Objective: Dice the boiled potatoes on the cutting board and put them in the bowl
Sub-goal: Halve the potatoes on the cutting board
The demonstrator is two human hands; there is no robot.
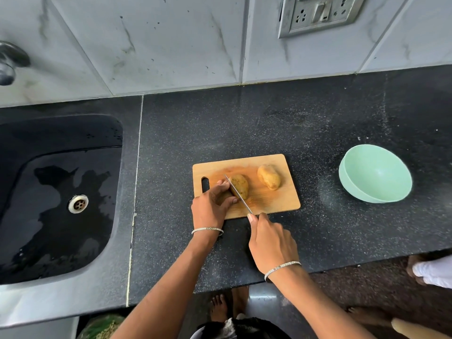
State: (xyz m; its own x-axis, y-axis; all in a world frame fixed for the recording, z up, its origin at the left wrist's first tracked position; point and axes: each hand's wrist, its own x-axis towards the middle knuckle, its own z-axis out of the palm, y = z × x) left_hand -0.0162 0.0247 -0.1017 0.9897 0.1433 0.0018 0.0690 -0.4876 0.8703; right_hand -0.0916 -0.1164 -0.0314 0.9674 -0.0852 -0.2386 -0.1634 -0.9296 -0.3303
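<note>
Head view: the right grip is clamped on the handle of the knife, the blade angled across the near potato. The left grip curls over that potato's left end, just beside the blade. If the rounded, soft potato rolls, the edge could likely nick it. Beyond the blade, the second potato lies whole on the cutting board. The empty mint bowl sits well right of both grips, so carried dice may drop on the worktop.
</note>
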